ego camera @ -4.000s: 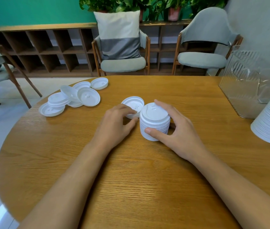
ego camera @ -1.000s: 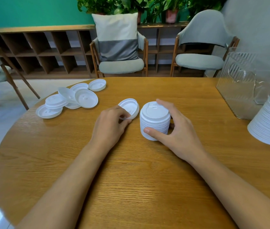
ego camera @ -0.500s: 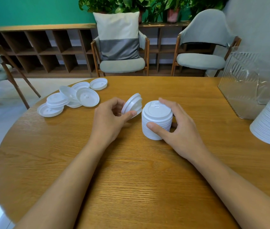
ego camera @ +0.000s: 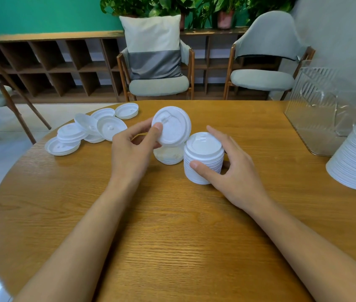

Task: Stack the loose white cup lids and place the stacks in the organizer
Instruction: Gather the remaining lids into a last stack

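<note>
White cup lid [ego camera: 172, 129], centre frame: tilted, pinched by left hand [ego camera: 133, 147]. Lid stack [ego camera: 203, 158], just right of it: gripped by right hand [ego camera: 233, 168]. Handling: level lid, centre over stack, press gently until nested.

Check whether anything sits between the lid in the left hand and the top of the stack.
Nothing visible. The stack has a bare top; the right hand grips only its sides. The left hand holds the lid beside it.
</note>
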{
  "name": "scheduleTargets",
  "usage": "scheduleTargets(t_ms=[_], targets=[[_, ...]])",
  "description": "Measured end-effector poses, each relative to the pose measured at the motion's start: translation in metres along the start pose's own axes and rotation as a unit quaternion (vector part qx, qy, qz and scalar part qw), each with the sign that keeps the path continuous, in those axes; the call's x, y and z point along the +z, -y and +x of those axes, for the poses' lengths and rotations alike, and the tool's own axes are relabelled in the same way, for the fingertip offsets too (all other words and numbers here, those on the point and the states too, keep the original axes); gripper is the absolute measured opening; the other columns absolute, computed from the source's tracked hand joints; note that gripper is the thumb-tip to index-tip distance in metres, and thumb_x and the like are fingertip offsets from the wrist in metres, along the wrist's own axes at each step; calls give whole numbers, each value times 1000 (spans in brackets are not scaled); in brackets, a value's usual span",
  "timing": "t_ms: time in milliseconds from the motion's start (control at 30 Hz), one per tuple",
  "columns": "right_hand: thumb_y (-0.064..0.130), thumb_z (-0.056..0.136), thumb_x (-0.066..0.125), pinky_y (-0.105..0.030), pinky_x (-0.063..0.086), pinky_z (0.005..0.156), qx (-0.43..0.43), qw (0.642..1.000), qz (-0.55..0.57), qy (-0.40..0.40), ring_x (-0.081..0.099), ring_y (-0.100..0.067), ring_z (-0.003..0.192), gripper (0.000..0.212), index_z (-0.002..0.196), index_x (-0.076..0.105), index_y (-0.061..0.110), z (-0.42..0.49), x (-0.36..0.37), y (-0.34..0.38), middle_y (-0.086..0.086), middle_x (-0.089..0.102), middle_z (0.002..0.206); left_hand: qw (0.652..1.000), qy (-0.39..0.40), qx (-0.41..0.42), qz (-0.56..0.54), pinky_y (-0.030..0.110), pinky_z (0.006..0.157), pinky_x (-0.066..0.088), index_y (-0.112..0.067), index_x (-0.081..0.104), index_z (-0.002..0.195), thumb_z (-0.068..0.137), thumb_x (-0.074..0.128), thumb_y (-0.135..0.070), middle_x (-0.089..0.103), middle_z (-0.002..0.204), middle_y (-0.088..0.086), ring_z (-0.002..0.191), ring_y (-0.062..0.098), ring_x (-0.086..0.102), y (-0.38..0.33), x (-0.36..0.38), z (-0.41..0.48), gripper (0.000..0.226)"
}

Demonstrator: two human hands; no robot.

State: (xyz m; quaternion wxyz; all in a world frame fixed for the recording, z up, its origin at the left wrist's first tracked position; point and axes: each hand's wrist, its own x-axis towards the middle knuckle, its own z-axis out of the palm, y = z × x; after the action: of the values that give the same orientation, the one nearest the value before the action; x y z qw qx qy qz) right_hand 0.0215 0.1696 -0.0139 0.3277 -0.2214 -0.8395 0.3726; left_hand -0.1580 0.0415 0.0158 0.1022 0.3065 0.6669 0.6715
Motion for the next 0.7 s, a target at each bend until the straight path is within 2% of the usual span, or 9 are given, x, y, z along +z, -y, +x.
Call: scheduleTargets(t_ms=[100, 200, 267, 367, 400, 467, 533, 633, 700], targets=[[55, 84, 79, -4, 34, 100, -5, 1000, 0, 7, 37, 25, 126, 87, 158, 34, 46, 0, 1, 1, 35, 45, 139, 999, 33, -17, -17, 36, 89, 63, -16, 79, 120, 100, 71, -28, 80, 109, -6, 83, 13, 75, 0, 5, -3, 24], [56, 84, 79, -24, 41, 111, -4, 1000, 9, 20, 41, 11, 136, 96, 160, 21, 54, -1, 1, 3, 29, 44, 151, 998, 58, 0, -1, 27, 71, 59, -14, 78, 122, 99, 73, -24, 78, 98, 10, 68, 7, 61, 1, 12, -8, 26], [53, 84, 80, -27, 42, 111, -8, 999, 15, 33, 43, 8, 137, 98, 160, 18, 56, -2, 1, 5, 27, 45, 152, 997, 77, 16, 18, 31, 67, 55, -18, 79, 120, 98, 74, -25, 73, 91, 18, 68, 8, 57, 2, 17, -9, 23], [52, 85, 80, -20, 42, 106, -22, 999, 5, 42, 42, 16, 132, 91, 158, 26, 53, -3, 3, 5, 34, 44, 145, 994, 94, 42, 46, 47, 77, 55, -31, 82, 109, 97, 73, -38, 75, 93, 10, 80, 27, 62, 9, 21, -11, 16], [54, 85, 79, -21, 43, 106, -24, 999, 1, 40, 42, 16, 131, 87, 157, 30, 52, -2, 3, 5, 34, 45, 143, 993, 91, 53, 58, 43, 78, 55, -33, 82, 106, 97, 72, -40, 75, 95, 5, 84, 22, 64, 11, 22, -12, 15], [56, 85, 79, -29, 47, 109, -23, 999, 4, 38, 45, 12, 133, 83, 155, 34, 51, -2, 4, 4, 32, 47, 144, 990, 96, 71, 82, 24, 80, 50, -35, 81, 107, 96, 73, -42, 72, 100, -8, 90, 2, 64, 10, 21, -14, 16], [55, 85, 80, -37, 49, 110, -25, 999, 11, 35, 47, 6, 134, 82, 154, 35, 50, -2, 4, 3, 29, 48, 146, 985, 137, 68, 82, 19, 87, 50, -33, 78, 117, 88, 76, -50, 70, 112, -15, 106, 0, 65, 8, 21, -15, 34], [56, 84, 79, -41, 49, 110, -25, 999, 17, 37, 48, 2, 136, 83, 154, 35, 50, -3, 4, 4, 27, 49, 147, 980, 173, 73, 71, 38, 103, 54, -31, 73, 127, 77, 83, -53, 72, 123, -14, 118, 8, 67, 9, 21, -14, 55], [58, 83, 79, -42, 49, 111, -21, 999, 17, 41, 47, 1, 137, 84, 154, 34, 51, -3, 3, 4, 27, 49, 147, 979, 173, 78, 67, 45, 104, 55, -31, 73, 128, 75, 86, -52, 73, 122, -12, 118, 11, 68, 9, 21, -14, 59]])
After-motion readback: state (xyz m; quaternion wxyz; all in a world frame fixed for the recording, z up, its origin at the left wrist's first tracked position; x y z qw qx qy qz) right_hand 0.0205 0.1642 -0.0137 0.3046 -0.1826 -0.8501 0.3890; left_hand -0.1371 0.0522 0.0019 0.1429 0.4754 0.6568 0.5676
